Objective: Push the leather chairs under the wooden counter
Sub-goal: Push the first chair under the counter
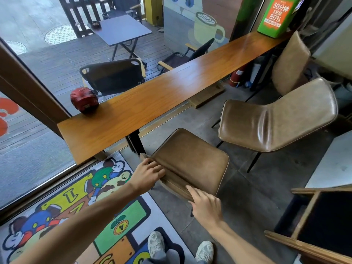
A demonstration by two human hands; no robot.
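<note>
Both hands set on the top edge of the backrest of the nearest leather chair [190,164], near centre of the scene, seat pointing away toward the far right. Left hand [148,174] curled over the left end of the backrest, fingers wrapped closed around the rim in a firm grip; right hand [206,205] laid on the right end, fingers stretched forward and fairly flat, pressing rather than clasping, though how far the thumb hooks underneath cannot be told. Chair standing just beside the near end of the wooden tabletop [162,98], close to its black leg [137,143] but with the seat wholly out in the open, not yet beneath. Second leather chair [276,121] further right, well out from the tabletop and turned askew; third leather chair [290,61] at the far right end, near the tabletop's edge. Red helmet [84,101] resting on the near-left part of the tabletop, clear of the work. Colourful cartoon rug [76,216] underfoot at the near left. Step in hand, by the look of it: the first chair gripped and ready, nothing tucked in so far. Next move likely calling for a turn of the chair to face the tabletop squarely, then a steady forward push, keeping clear of the black leg so the frame slides in beside it rather than against it.
</note>
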